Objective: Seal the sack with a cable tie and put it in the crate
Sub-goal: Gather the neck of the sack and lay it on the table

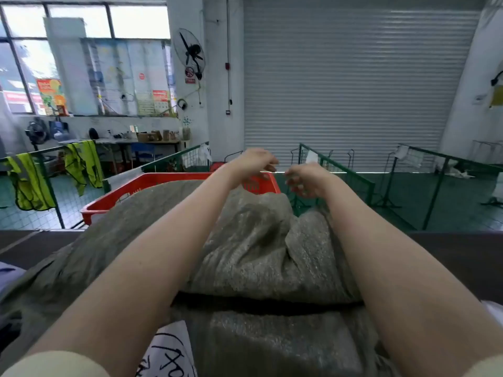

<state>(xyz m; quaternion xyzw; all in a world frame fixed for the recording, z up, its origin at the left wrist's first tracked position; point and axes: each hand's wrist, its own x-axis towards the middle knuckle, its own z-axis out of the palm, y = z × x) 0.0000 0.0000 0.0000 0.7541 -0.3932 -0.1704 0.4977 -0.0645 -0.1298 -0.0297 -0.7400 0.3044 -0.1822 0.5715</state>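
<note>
A big grey-green woven sack (245, 254) lies lengthwise in front of me, its far end resting over the rim of a red plastic crate (152, 183). Both my bare forearms stretch out over the sack. My left hand (257, 161) and my right hand (306, 180) hover close together just above the sack's far end, fingers curled toward each other. The hands are blurred and small. I see no cable tie, and I cannot tell whether either hand holds anything. The sack's mouth is hidden behind my hands.
A dark table edge (449, 248) runs under the sack. Green wire-mesh cages (353, 183) stand behind the crate, with yellow vests (30, 183) hung at the left. A white printed sheet (168, 355) lies near my body. A closed roller shutter (353, 85) fills the back wall.
</note>
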